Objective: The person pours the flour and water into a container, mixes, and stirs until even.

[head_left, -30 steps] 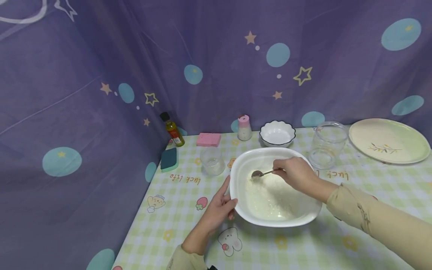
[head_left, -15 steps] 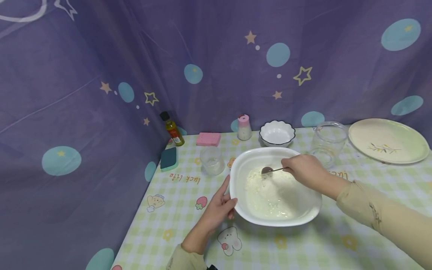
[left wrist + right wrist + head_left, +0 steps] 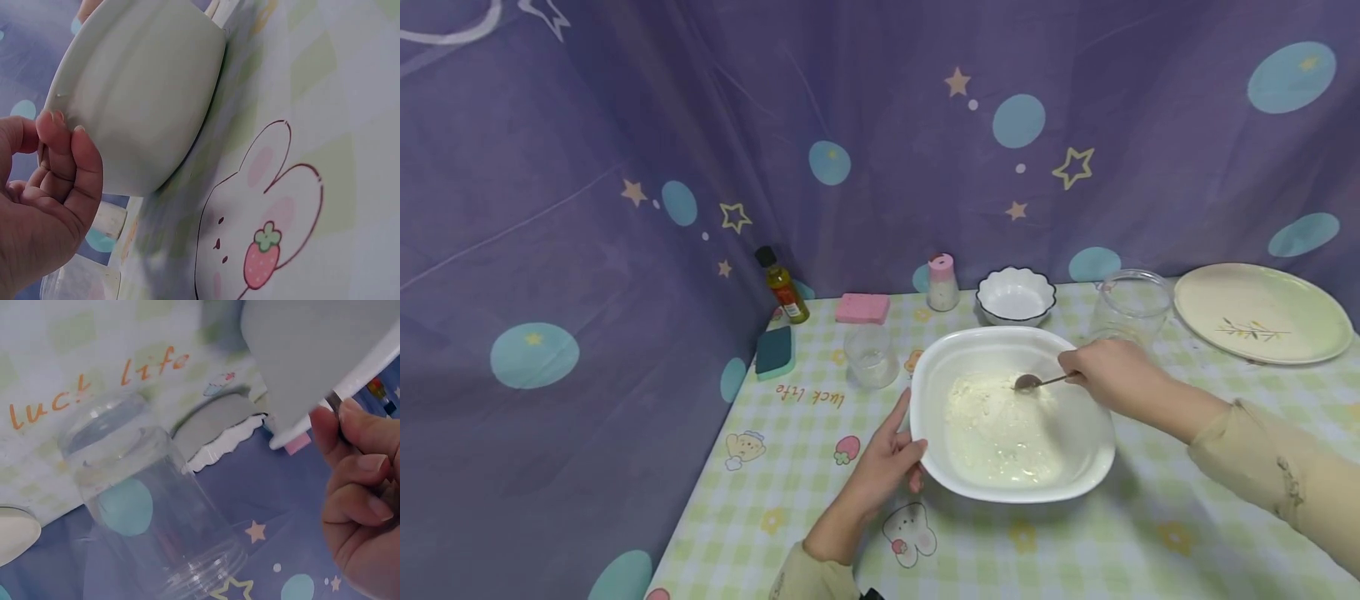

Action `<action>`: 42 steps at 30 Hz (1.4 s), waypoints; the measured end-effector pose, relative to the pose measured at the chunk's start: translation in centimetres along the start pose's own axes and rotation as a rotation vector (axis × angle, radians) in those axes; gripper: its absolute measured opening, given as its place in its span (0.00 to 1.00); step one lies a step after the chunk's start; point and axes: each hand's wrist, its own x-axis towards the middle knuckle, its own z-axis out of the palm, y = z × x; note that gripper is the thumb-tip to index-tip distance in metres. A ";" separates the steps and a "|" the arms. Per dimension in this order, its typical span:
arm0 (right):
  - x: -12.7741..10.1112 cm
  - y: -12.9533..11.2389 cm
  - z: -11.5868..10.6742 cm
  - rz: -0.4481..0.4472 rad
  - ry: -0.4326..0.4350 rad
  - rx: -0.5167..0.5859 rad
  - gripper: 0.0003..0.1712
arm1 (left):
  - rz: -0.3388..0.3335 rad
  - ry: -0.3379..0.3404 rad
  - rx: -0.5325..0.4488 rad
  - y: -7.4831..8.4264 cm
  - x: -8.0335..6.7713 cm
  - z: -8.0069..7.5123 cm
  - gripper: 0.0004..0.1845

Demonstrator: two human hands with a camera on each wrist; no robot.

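My left hand (image 3: 883, 462) grips the left rim of a white basin (image 3: 1011, 495), thumb at the rim and fingers curled against the outer side. The left wrist view shows the curled fingers at the basin's outer wall (image 3: 144, 94). A pale, wet, floury mixture (image 3: 1000, 429) with shiny patches covers the basin's bottom. In my right hand (image 3: 1116, 379), over the right side of the basin, a metal spoon (image 3: 1027, 382) is pinched by its handle, its bowl at the mixture's upper edge. The right wrist view shows thumb and forefinger on the handle (image 3: 334, 400).
Behind the basin stand a clear plastic jar (image 3: 1135, 300), a scalloped white bowl (image 3: 1017, 296) and a pink-topped shaker (image 3: 943, 283). A clear cup (image 3: 872, 358), pink sponge (image 3: 862, 309), green sponge (image 3: 775, 352) and oil bottle (image 3: 786, 292) are left. An oval plate (image 3: 1262, 308) lies right.
My right hand has moved the spoon rightward across the basin, from the upper left of the mixture to its upper right. The left hand and the basin have stayed in place.
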 end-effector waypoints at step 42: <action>-1.1 -1.9 1.2 -0.053 -0.073 0.448 0.14 | -0.003 -0.005 -0.026 0.0 0.0 0.1 0.41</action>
